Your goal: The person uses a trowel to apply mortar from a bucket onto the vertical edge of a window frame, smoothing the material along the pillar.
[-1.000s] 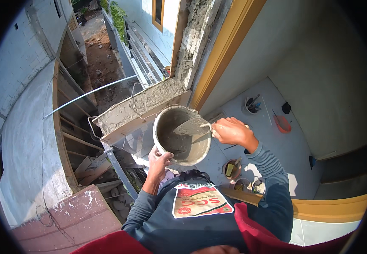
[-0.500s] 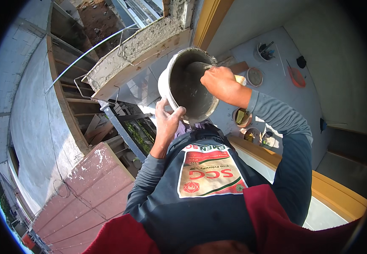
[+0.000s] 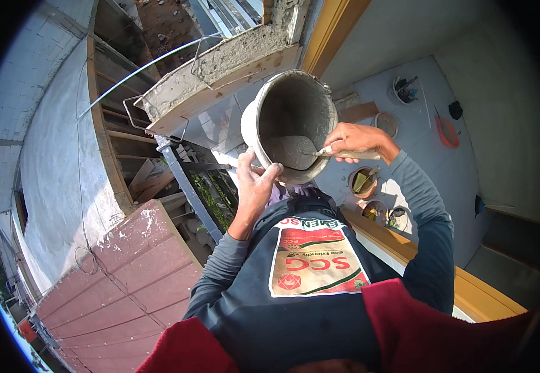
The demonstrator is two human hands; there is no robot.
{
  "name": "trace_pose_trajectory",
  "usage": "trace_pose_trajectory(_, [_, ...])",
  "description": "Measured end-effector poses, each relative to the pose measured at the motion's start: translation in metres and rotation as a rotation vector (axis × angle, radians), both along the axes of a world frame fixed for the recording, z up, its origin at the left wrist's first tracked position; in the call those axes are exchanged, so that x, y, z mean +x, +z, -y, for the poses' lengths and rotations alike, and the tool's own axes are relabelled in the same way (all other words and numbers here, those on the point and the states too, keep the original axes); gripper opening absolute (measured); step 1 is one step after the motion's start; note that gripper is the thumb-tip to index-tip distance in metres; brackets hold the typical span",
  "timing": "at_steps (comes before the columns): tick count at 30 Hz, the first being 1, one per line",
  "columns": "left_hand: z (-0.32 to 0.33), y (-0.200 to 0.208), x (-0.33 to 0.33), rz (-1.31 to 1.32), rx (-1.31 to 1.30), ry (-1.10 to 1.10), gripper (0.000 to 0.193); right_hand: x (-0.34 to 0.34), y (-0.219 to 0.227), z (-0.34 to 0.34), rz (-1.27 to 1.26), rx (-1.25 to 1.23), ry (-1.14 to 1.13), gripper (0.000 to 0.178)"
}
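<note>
A pale, cement-smeared bucket [image 3: 251, 124] is tilted in front of my body, its mouth facing up toward me. My left hand [image 3: 256, 186] grips its near rim, thumb over the edge and fingers on the outside. Within the bucket, a trowel [image 3: 292, 151] rests its flat grey blade low against the inner wall, near wet mortar. My right hand [image 3: 357, 142] is closed around the trowel's handle at the bucket's right rim. Dried grey residue coats the inside of the bucket.
A rough concrete ledge [image 3: 220, 74] with bent wire hooks lies beyond the bucket. Below on the right, the grey floor [image 3: 428, 180] holds several buckets, an orange basin [image 3: 447, 132] and a brown-rimmed pail [image 3: 362, 182]. A yellow-orange frame [image 3: 332, 37] rises behind; reddish boards [image 3: 121, 273] lie at left.
The trowel has come down from the upper right of the bucket to its near lower wall, and its blade now shows flat. My right hand has turned and shifted outward to the right.
</note>
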State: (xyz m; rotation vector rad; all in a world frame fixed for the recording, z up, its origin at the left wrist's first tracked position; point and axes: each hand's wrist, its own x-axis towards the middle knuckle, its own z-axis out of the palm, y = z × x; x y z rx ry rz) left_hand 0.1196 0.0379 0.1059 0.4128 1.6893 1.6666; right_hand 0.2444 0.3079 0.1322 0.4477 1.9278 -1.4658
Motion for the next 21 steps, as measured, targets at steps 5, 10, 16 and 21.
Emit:
trace_pose_trajectory(5, [0.014, 0.004, -0.015, 0.118, 0.116, 0.027, 0.047, 0.007, 0.021, 0.008, -0.209, 0.064, -0.138, 0.029])
trace_pose_trajectory(10, [0.021, -0.002, -0.025, 0.22, 0.17, 0.064, 0.049, -0.007, 0.073, 0.015, -0.244, 0.151, -0.158, 0.03])
trace_pose_trajectory(16, [0.022, -0.009, -0.027, 0.401, 0.273, 0.135, 0.049, -0.023, 0.147, 0.018, -0.26, 0.207, -0.054, 0.031])
trace_pose_trajectory(21, [0.033, -0.015, -0.032, 0.433, 0.33, 0.147, 0.047, -0.05, 0.213, 0.022, -0.415, 0.025, 0.026, 0.033])
